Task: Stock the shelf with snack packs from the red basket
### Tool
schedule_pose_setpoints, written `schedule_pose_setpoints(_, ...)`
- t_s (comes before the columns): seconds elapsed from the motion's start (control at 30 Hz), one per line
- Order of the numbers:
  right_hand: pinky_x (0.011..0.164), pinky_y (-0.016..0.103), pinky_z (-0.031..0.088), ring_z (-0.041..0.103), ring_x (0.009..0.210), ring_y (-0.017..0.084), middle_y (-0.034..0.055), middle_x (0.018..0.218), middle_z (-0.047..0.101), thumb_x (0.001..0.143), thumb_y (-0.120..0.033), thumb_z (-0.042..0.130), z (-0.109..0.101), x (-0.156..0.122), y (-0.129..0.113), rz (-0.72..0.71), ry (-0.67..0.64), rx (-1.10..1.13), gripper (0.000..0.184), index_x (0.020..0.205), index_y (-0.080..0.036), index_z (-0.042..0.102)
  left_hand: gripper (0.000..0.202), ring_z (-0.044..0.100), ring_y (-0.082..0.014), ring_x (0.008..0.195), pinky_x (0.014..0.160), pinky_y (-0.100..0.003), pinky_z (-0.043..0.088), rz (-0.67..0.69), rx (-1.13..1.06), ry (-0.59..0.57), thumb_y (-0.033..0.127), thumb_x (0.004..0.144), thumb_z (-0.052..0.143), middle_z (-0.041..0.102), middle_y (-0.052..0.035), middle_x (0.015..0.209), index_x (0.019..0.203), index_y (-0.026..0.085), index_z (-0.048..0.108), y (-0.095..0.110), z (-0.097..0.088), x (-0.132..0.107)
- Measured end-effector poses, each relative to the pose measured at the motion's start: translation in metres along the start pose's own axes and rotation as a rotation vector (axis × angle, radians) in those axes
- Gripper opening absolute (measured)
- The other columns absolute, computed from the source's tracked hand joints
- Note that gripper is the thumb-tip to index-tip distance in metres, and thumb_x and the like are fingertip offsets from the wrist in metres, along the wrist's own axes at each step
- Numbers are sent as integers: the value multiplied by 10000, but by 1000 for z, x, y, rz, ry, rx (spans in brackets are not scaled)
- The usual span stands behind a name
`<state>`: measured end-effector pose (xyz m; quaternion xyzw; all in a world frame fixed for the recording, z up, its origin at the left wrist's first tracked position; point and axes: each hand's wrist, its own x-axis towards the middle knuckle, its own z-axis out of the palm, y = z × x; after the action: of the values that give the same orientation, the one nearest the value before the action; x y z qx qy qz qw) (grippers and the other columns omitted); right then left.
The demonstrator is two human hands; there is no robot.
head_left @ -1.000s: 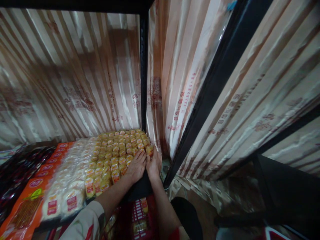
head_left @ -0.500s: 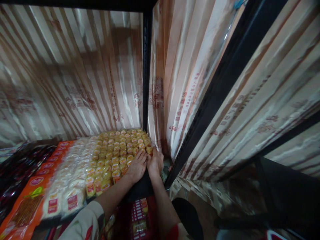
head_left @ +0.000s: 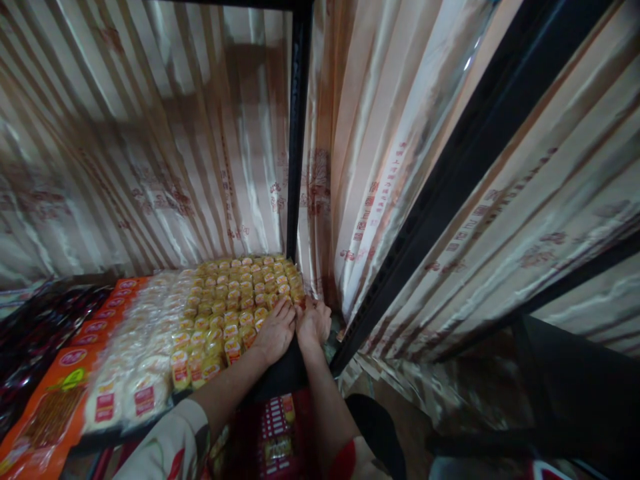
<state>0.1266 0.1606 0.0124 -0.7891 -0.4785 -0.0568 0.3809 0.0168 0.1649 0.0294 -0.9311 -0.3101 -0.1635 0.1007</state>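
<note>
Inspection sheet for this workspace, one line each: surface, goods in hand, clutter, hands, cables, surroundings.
Surface: dark shelf, packed goods laid out on it.
Goods in hand: yellow wrapped packs, in close rows beside the hands.
Clutter: white packs, orange packets and dark shiny packets run leftward; red basket lower down, with packs in it.
Hands: left hand at the yellow packs' right side; right hand next to it, fingers curled, grip hidden.
Cables: nothing seen.
Surroundings: pale printed curtains, black posts; dim light.
</note>
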Motion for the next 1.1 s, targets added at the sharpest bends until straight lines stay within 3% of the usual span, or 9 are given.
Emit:
schedule_pose_setpoints(0.1, 767, 415, 394, 488, 949, 303, 157, 979, 598, 826, -336, 507, -6, 2, -4, 4, -66, -23, 352, 1115, -173, 626, 356, 433, -231, 1240, 1123, -429, 251, 1, 5, 2, 142, 904, 314, 590, -127, 1165, 1138, 70, 573, 1, -2, 0)
schedule_pose_setpoints(0.2, 879, 435, 390, 458, 1072, 298, 170, 1108, 564, 863, -298, 427, -12, -3, -6, -50, -17, 109, 428, 1244, -128, 519, 346, 442, -228, 1225, 1124, -438, 246, -4, -3, 26, 146, 902, 334, 599, -112, 1141, 1135, 92, 584, 1, -4, 0)
schedule_pose_setpoints(0.3, 973, 431, 369, 424, 1182, 250, 159, 1228, 519, 898, -235, 297, -13, -23, -1, -134, 11, 290, 446, 1299, -108, 442, 316, 464, -232, 1197, 1118, -469, 241, 9, 19, 45, 148, 903, 354, 613, -104, 1093, 1061, 110, 625, 1, -4, 0)
schedule_pose_setpoints(0.4, 993, 427, 380, 455, 1185, 215, 151, 1238, 536, 895, -186, 254, -8, -51, 9, -180, -27, 380, 446, 1288, -109, 452, 288, 475, -251, 1183, 1103, -514, 238, 44, 88, 41, 155, 900, 379, 615, -119, 1078, 1012, 97, 639, 1, -5, 0)
schedule_pose_setpoints(0.5, 1011, 432, 374, 440, 1221, 218, 163, 1267, 528, 871, -155, 266, -1, -68, 17, -154, -59, 354, 460, 1279, -100, 470, 269, 480, -262, 1181, 1103, -519, 227, 62, 143, 19, 160, 892, 406, 610, -122, 1104, 1001, 91, 642, 2, -8, -1)
schedule_pose_setpoints(0.67, 1039, 414, 342, 333, 1314, 243, 192, 1387, 407, 812, -107, 291, 4, -62, 16, -80, -157, 225, 524, 1310, -44, 442, 263, 480, -249, 1190, 1116, -463, 224, 56, 165, -2, 169, 888, 426, 617, -104, 1126, 1006, 93, 648, 3, -6, -4)
schedule_pose_setpoints(0.83, 1083, 385, 265, 315, 1326, 225, 175, 1381, 431, 807, -77, 278, 3, -59, 12, -126, -254, 117, 546, 1330, -4, 414, 274, 463, -249, 1218, 1119, -455, 226, 55, 159, -34, 190, 892, 430, 599, -104, 1191, 1050, 100, 634, 3, -1, -6)
schedule_pose_setpoints(1.1, 1084, 358, 238, 325, 1311, 224, 143, 1349, 481, 795, -76, 315, -3, -61, 12, -144, -275, 79, 533, 1303, -39, 471, 294, 385, -243, 1293, 1133, -449, 198, 38, 123, -44, 177, 902, 401, 548, -136, 1276, 1087, 81, 609, 5, -9, -11)
